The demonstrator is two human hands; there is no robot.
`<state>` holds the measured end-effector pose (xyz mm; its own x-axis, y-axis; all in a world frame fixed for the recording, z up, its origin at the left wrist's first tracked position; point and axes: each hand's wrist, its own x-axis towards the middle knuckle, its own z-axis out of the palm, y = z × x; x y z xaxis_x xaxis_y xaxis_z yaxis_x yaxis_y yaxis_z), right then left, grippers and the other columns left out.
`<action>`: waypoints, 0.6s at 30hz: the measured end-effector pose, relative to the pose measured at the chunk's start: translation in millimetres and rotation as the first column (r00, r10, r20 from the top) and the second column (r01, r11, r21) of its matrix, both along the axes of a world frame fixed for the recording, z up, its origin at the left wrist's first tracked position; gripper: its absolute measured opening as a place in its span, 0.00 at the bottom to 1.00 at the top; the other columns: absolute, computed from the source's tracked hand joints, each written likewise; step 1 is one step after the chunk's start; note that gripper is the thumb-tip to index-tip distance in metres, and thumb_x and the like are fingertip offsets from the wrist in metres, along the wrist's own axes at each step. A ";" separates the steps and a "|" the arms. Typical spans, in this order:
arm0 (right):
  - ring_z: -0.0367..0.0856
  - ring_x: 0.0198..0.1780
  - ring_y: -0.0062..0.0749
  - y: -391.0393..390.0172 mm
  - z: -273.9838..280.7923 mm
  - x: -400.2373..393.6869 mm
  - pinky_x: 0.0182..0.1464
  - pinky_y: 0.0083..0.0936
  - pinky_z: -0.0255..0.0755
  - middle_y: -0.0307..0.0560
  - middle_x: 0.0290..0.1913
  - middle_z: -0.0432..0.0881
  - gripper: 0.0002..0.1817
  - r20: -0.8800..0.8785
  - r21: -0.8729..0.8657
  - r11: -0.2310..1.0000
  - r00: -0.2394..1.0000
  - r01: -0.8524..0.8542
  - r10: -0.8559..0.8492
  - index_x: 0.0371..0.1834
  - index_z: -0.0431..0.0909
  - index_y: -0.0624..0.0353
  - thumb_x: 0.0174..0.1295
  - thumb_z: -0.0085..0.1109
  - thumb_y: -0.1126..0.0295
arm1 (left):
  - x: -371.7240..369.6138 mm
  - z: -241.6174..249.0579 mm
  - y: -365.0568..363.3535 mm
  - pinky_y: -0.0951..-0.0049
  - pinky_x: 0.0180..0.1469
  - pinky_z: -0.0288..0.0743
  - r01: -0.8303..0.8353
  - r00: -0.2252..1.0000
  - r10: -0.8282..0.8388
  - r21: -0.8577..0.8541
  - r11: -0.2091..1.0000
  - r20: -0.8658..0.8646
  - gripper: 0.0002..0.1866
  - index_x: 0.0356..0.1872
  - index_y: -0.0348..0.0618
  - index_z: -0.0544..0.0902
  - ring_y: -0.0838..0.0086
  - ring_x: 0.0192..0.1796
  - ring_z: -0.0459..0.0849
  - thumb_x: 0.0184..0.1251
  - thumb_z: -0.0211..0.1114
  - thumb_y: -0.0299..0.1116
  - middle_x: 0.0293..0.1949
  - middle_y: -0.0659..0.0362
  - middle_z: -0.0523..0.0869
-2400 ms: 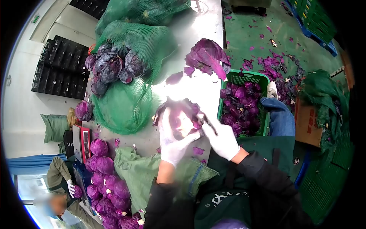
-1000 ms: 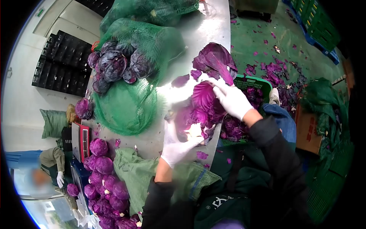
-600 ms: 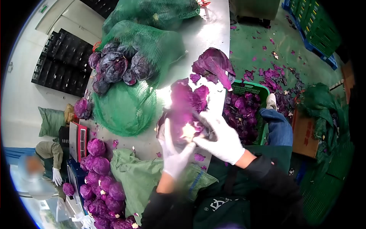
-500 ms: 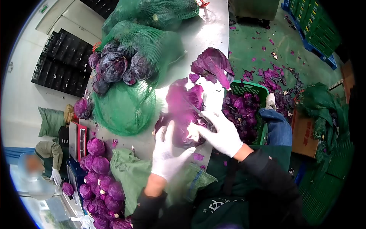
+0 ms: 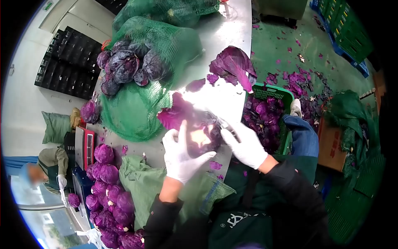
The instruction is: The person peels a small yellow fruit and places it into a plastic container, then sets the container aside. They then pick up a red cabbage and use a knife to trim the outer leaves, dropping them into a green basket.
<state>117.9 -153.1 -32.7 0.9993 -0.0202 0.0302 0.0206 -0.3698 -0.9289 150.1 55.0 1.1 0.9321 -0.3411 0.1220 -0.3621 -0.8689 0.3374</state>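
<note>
A red cabbage (image 5: 209,139) lies on the metal table in front of me, its pale cut stem end facing up. My left hand (image 5: 178,157), in a white glove, cups its near left side with thumb and fingers spread around it. On its right side, my gloved right hand (image 5: 247,145) is closed around a knife, whose blade is mostly lost in glare and behind the fingers. A loose purple outer leaf (image 5: 175,113) rests against the cabbage's far left side. Further off on the table lies a larger piece of outer leaves (image 5: 233,66).
Green mesh bags (image 5: 141,114) with dark cabbages fill the table's far left. Trimmed cabbages (image 5: 108,174) are piled at left, near a red scale (image 5: 85,147) and another person (image 5: 54,166). A green crate (image 5: 286,97) of leaves stands at right; scraps litter the floor.
The cabbage has turned, and its stem end now shows more fully. A leaf has come away toward the far left. The knife blade, plain before, is now hard to see.
</note>
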 end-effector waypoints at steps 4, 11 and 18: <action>0.83 0.48 0.57 15.3 -1.2 8.2 0.52 0.43 0.77 0.62 0.54 0.81 0.28 0.013 -0.090 0.988 0.992 -0.122 0.124 0.72 0.67 0.58 0.75 0.44 0.54 | -4.6 -3.5 7.3 0.56 0.64 0.67 0.077 0.993 -0.084 0.082 0.994 0.082 0.61 0.73 0.38 0.61 0.50 0.59 0.70 0.37 0.84 0.55 0.57 0.44 0.68; 0.86 0.42 0.51 15.1 -8.9 14.1 0.44 0.41 0.80 0.56 0.47 0.85 0.25 0.018 -0.227 0.972 0.998 -0.051 0.057 0.70 0.70 0.52 0.75 0.43 0.54 | 3.8 -30.0 5.5 0.54 0.75 0.54 0.139 0.986 -0.162 -0.353 0.925 -0.037 0.59 0.74 0.32 0.55 0.44 0.73 0.60 0.44 0.82 0.43 0.71 0.37 0.61; 0.76 0.24 0.29 -42.6 -86.3 49.6 0.30 0.29 0.71 0.42 0.26 0.78 0.24 0.081 -0.041 0.953 0.952 0.301 -0.297 0.66 0.74 0.53 0.74 0.50 0.53 | -4.1 -38.4 10.7 0.54 0.74 0.56 0.150 0.987 -0.157 -0.476 0.867 0.026 0.57 0.74 0.34 0.55 0.47 0.73 0.60 0.44 0.82 0.37 0.71 0.39 0.58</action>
